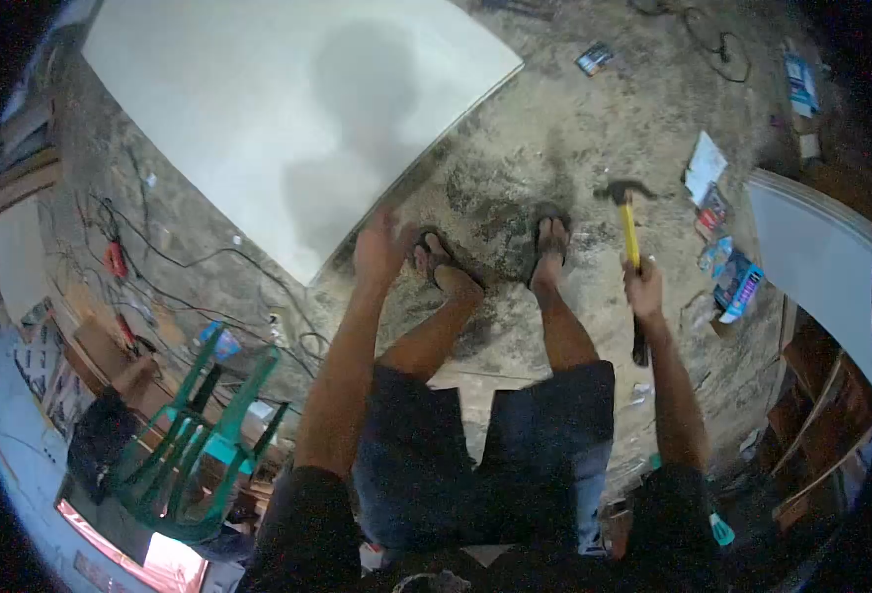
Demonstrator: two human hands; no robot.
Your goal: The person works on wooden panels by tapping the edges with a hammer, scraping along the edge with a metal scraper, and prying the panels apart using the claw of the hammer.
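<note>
My right hand (643, 289) is closed around the handle of a claw hammer (631, 232). The hammer's dark head points away from me, its yellow shaft shows beyond my fist, and the dark grip end sticks out below. My left hand (382, 249) is held out with fingers apart and nothing in it, slightly blurred. It is near the right-hand edge of a large white board (228, 109); whether it touches the board I cannot tell. My shadow falls across the board, and my sandalled feet stand to its right.
Left, a green plastic chair (191, 445) stands by another person's dark sleeve (100, 435) and arm. Cables (194, 262) trail over the floor there. Crumpled packets (737, 287) and a white panel (816, 247) are at right. A small box (594, 59) lies ahead.
</note>
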